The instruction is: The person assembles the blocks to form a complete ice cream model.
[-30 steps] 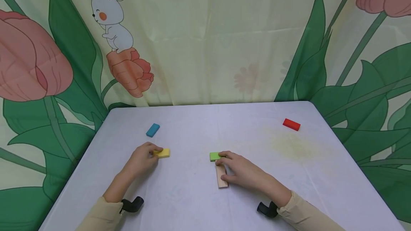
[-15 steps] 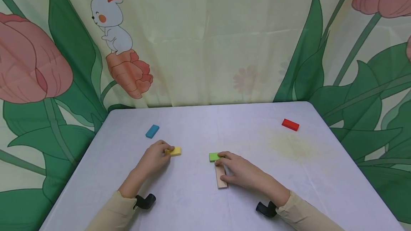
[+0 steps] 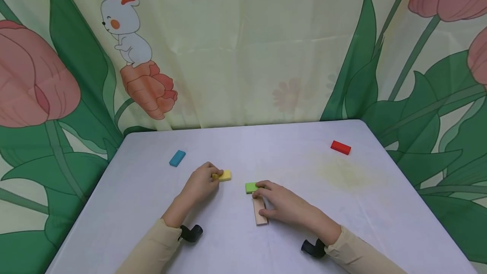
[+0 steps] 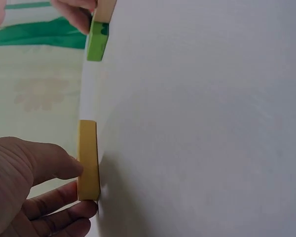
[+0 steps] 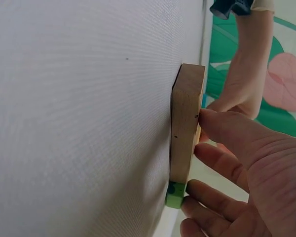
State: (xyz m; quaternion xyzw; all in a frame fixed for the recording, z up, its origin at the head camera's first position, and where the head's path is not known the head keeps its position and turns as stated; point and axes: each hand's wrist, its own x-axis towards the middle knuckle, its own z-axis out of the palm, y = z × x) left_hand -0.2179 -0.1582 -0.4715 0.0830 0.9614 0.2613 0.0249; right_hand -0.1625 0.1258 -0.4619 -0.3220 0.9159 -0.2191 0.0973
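Note:
My left hand [image 3: 201,184] pinches a yellow block [image 3: 226,175] near its left end. In the left wrist view the thumb lies against the face of the yellow block [image 4: 89,158], close to the tabletop. My right hand [image 3: 287,203] rests over a green block [image 3: 250,187] and a plain wooden block [image 3: 260,214], its fingers loosely bent. Its thumb touches the wooden block [image 5: 185,131], and the fingertips reach the green block [image 5: 174,195] in the right wrist view. These two blocks meet end to side, the green one farther away.
A blue block [image 3: 177,158] lies at the back left of the white-covered table [image 3: 160,206], and a red block [image 3: 340,147] at the back right. Behind the far edge hangs a curtain [image 3: 243,54] printed with tulips and a rabbit.
My left hand has moved right with the yellow block, closer to the green block. The right hand stays on the green and wooden blocks. The view has shifted slightly.

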